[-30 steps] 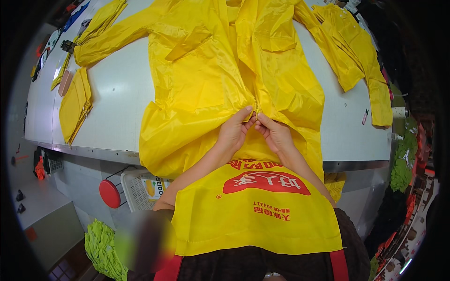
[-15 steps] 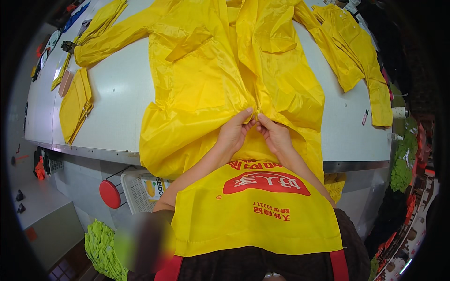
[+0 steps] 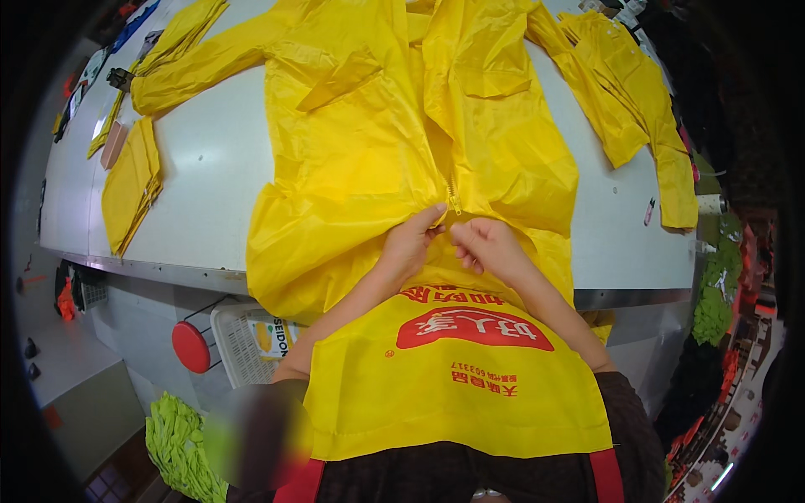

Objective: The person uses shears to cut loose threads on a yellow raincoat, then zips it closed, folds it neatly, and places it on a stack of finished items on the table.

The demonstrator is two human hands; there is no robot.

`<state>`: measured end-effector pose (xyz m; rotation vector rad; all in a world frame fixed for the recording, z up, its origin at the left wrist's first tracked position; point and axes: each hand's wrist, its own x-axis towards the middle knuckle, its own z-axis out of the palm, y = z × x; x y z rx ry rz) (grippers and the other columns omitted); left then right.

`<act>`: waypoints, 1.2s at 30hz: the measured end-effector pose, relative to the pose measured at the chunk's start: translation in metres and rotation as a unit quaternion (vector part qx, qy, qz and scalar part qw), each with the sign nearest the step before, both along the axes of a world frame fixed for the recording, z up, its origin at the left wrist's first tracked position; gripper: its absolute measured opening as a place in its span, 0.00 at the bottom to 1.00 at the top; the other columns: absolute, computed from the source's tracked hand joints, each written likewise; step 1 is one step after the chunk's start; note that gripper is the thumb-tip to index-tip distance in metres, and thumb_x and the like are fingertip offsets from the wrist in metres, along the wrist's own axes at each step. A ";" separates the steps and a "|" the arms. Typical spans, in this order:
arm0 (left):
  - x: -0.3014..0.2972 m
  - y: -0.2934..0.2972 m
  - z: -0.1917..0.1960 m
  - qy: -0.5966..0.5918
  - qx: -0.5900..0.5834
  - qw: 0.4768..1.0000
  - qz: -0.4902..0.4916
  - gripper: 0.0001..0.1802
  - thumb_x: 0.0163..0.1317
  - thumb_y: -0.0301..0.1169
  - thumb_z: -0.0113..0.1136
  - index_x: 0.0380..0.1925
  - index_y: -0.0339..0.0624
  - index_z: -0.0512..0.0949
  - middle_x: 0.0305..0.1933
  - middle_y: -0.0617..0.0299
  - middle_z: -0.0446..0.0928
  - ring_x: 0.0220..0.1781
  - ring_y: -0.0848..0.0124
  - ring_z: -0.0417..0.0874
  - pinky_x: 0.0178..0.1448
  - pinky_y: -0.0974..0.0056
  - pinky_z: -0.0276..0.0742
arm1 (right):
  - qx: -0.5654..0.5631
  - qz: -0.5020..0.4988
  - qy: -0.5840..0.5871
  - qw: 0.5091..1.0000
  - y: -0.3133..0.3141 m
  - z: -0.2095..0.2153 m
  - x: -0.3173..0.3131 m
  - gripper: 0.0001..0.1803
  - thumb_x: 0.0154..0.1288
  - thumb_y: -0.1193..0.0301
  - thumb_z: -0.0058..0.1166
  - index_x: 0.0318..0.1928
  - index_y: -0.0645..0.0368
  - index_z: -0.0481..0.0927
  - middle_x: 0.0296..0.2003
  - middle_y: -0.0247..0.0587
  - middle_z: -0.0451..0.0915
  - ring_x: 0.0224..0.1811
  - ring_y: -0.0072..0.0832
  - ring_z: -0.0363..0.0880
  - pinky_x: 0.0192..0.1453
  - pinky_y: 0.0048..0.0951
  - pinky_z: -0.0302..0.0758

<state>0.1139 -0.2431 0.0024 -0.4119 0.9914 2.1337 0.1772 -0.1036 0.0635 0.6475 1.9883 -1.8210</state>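
Moved off the zipper (image 3: 454,199), the right hand (image 3: 491,245) is loosely curled; whether anything is held cannot be told. By the left hand (image 3: 408,245), the yellow jacket (image 3: 356,155), draped over the table's (image 3: 218,201) near edge, is pinched left of the zipper.

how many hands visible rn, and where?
2. Left hand: pinching the yellow jacket at its lower front edge, beside the zip. Right hand: fingers curled, just below the zip pull. The dark rim could hide others.
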 end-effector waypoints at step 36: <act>-0.034 -0.049 -0.053 0.301 -0.555 0.772 -0.071 0.38 0.59 0.55 0.51 0.59 0.34 0.64 0.63 0.48 0.64 0.65 0.55 0.63 0.68 0.61 0.55 | 0.659 0.118 -0.008 0.743 0.338 -0.063 0.033 0.07 0.52 0.75 0.49 0.31 0.59 0.79 0.31 0.51 0.79 0.36 0.47 0.77 0.39 0.39 0.73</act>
